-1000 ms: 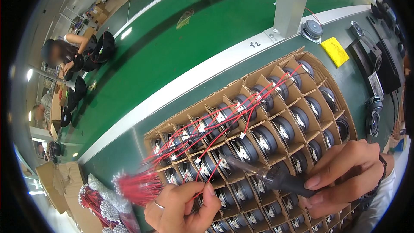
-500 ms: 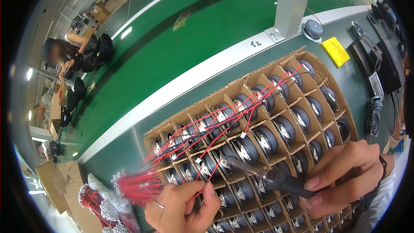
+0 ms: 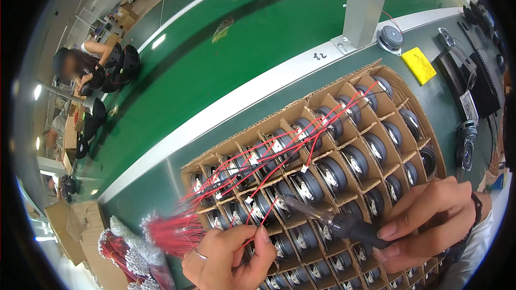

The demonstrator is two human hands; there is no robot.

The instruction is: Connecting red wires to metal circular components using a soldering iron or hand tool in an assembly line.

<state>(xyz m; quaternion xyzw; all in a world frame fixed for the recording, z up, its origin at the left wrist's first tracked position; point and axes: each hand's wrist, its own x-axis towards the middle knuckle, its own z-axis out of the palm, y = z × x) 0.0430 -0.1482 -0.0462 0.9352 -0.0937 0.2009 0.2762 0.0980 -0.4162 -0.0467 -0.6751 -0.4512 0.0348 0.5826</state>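
Note:
My left hand [image 3: 230, 256], a ring on one finger, pinches a thin red wire [image 3: 270, 210] between thumb and forefinger. The wire's end reaches a terminal on a round black speaker [image 3: 281, 196]. In my right hand [image 3: 427, 223] is a soldering iron [image 3: 344, 224] with a black handle, tilted so that its metal tip lies by that same terminal. Whether tip and wire touch is too small to tell. Rows of speakers sit in a divided cardboard box [image 3: 244, 138] below both hands. Red and black wires [image 3: 258, 156] with white connectors lie across its upper rows.
Bundles of red wires [image 3: 172, 233] with white ends lie left of the box. A loose speaker [image 3: 389, 38], a yellow sponge [image 3: 418, 66] and a black stand [image 3: 473, 75] are at the right, near a grey post [image 3: 366, 5]. Another person [image 3: 80, 67] works across the green surface.
Almost nothing differs; both hands keep their places, the wire and iron tip stay at the same terminal. The view has shifted very slightly.

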